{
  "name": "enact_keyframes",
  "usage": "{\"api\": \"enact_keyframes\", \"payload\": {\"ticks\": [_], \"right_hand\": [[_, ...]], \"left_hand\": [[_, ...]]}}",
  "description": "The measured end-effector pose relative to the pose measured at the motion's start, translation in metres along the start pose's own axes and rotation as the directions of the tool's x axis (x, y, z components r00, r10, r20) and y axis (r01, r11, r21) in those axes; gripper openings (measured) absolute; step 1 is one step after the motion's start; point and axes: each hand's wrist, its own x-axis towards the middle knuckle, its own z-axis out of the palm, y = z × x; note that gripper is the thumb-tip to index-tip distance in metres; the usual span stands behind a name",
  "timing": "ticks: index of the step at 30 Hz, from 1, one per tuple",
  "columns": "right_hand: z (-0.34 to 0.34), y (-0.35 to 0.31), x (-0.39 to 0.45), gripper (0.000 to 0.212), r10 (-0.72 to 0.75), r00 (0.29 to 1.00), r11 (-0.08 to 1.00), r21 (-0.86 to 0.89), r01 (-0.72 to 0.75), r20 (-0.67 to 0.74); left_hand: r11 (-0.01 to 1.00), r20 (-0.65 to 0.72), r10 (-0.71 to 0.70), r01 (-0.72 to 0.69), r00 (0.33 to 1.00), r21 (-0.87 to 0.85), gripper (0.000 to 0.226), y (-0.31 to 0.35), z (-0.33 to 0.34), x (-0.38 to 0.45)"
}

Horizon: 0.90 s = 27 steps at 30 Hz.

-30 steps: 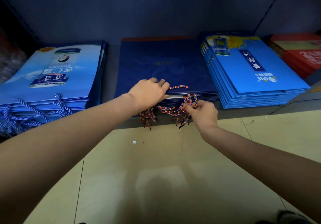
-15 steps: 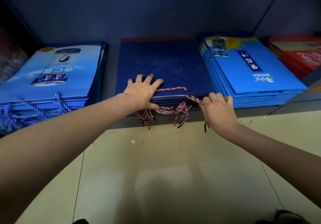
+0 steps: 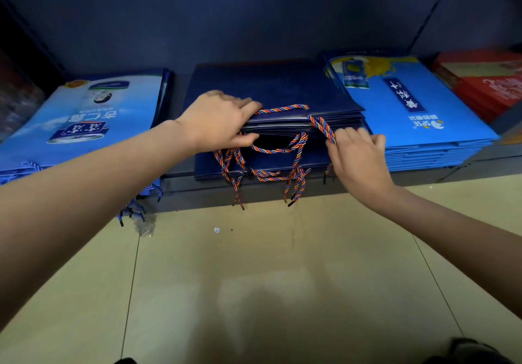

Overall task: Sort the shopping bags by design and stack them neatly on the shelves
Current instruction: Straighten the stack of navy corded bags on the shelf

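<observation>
A stack of dark navy bags (image 3: 282,87) lies flat in the middle of the low shelf, its multicoloured rope handles (image 3: 271,149) hanging over the front edge. My left hand (image 3: 220,121) grips the upper part of this stack at its front left edge, fingers on top and thumb underneath, lifting it so a gap shows. My right hand (image 3: 356,154) is at the stack's front right corner with its fingers curled against the bag edges, beside a rope handle. Light blue bags (image 3: 93,121) lie stacked on the left. Bright blue bags (image 3: 418,115) lie stacked on the right.
Red boxes or bags (image 3: 485,81) sit at the far right of the shelf. The shelf's grey front edge (image 3: 197,194) runs just above the beige tiled floor (image 3: 268,279). Dark shelf walls close in behind and above.
My left hand has moved from lying flat on the navy stack to gripping and lifting its upper bags. My right hand dropped the cords and shifted to the front right corner.
</observation>
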Motion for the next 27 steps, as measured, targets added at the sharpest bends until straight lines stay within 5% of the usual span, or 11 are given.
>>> {"api": "enact_keyframes", "payload": {"ticks": [4,8,11,14,17,22,27], "right_hand": [[-0.001,-0.007,-0.009,0.03,0.114,0.973,0.969,0.196,-0.153,0.2],[-0.026,-0.009,-0.002,0.033,0.0,0.991,0.917,0.395,0.055,-0.137],[-0.029,-0.009,0.017,0.023,-0.326,0.908,0.907,0.184,0.379,-0.265],[-0.013,-0.014,0.028,0.021,-0.58,0.802,0.815,-0.1,0.571,-0.141],[-0.003,-0.019,0.03,0.01,-0.573,0.811,0.817,-0.165,0.553,-0.118],[-0.018,-0.012,0.034,0.018,-0.441,0.878,0.872,0.143,0.468,-0.184],[-0.016,-0.002,0.015,0.025,-0.497,0.856,0.844,0.147,0.515,-0.144]], "left_hand": [[0.999,0.024,-0.037,0.037,0.999,0.013,0.064,0.0,0.001,0.003],[0.998,0.047,-0.062,0.062,0.997,-0.011,0.06,-0.002,-0.003,0.005],[0.998,0.063,-0.063,0.064,0.996,-0.016,0.061,-0.003,-0.004,0.005],[0.998,0.067,-0.055,0.056,0.996,-0.013,0.061,-0.001,-0.004,0.005],[0.998,0.071,-0.053,0.055,0.996,-0.022,0.061,-0.002,-0.005,0.005],[0.996,0.125,-0.054,0.062,0.991,-0.057,0.063,-0.004,0.0,0.003],[0.992,0.173,-0.054,0.073,0.983,-0.106,0.059,-0.003,0.004,0.002]]}}
